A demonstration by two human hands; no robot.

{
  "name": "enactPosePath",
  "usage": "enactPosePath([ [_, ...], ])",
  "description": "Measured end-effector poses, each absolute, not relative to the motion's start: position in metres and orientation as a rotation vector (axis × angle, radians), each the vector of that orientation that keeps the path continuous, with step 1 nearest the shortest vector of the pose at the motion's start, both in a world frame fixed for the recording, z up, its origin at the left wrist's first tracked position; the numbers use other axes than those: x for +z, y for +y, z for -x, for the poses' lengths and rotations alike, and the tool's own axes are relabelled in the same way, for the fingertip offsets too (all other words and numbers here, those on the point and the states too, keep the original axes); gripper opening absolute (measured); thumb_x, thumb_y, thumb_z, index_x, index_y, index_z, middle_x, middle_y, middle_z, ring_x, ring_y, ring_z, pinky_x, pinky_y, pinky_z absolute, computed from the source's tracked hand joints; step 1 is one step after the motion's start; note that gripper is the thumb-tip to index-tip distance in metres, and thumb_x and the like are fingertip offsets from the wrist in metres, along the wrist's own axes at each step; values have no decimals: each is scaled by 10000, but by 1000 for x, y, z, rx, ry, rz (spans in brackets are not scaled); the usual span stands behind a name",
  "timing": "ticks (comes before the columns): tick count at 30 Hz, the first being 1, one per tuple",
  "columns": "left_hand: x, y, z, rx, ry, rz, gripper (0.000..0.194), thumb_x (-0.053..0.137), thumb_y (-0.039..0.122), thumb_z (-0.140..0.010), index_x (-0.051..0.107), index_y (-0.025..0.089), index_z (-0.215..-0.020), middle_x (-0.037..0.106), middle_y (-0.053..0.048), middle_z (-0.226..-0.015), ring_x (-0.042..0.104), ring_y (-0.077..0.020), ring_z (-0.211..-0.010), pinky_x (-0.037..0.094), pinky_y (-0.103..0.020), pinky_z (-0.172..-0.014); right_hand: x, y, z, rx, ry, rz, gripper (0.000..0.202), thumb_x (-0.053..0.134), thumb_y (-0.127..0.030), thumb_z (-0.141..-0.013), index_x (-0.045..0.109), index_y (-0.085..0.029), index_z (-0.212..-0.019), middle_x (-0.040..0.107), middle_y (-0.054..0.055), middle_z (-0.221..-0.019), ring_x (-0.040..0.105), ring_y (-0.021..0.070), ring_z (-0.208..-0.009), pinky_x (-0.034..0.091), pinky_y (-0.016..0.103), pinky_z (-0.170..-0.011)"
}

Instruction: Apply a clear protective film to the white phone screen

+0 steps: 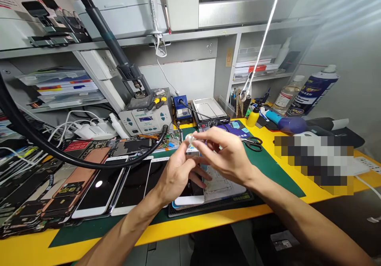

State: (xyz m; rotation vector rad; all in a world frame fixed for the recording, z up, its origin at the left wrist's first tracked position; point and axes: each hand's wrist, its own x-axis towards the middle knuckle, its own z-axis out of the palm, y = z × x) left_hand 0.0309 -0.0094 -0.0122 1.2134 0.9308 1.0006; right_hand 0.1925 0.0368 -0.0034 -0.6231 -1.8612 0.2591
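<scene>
Both hands meet above the work mat, fingertips together on a small whitish piece (190, 139). My left hand (177, 174) pinches it from the left and below, with its other fingers curled loosely. From the right, my right hand (228, 153) holds the same piece between thumb and forefinger. What exactly the piece is cannot be made out. Beneath the hands lies a white-framed phone (189, 199), partly hidden by the fingers, on a grey plate (230, 190) with a dark base.
Several phones and a white-framed screen (99, 186) line the left side. Behind stand a grey soldering station (145, 120) and a blue unit (182, 109). Scissors (253, 143), a yellow bottle (253, 117) and a spray can (312, 91) are at the right. A black hose (89, 164) arches over the left.
</scene>
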Motion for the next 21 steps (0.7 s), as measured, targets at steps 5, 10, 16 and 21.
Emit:
enactPosePath([
  [5, -12, -11, -33, 986, 994, -1264, 712, 519, 246, -921, 274, 266, -1589, 771, -77, -1006, 784, -268, -787, 621, -303, -515, -15, 39, -182, -225, -1946, 519, 113, 620, -112, -942, 727, -103, -976, 737, 109, -845, 653, 176, -736, 537, 301, -677],
  [10, -11, -11, -33, 937, 985, -1282, 685, 563, 292, -944, 296, 238, -1573, 772, -94, -986, 783, -262, -759, 632, -314, -545, -14, 47, -189, -270, -1937, 629, 138, 574, -149, -977, 709, -148, -1007, 733, 90, -855, 652, 165, -761, 545, 289, -686],
  [16, -13, -12, -31, 952, 936, -1277, 732, 545, 307, -968, 205, 222, -1611, 777, -99, -1001, 781, -247, -730, 646, -346, -598, -4, 46, -199, -115, -1854, 606, 122, 607, -117, -953, 699, -163, -1019, 719, 67, -823, 625, 134, -674, 533, 271, -621],
  [21, -10, -14, -30, 960, 995, -1304, 656, 561, 303, -946, 334, 217, -1555, 783, -80, -905, 773, -249, -666, 618, -314, -528, -12, 37, -188, -181, -1997, 429, 101, 610, -122, -942, 678, -176, -993, 748, 80, -882, 662, 160, -771, 561, 292, -693],
])
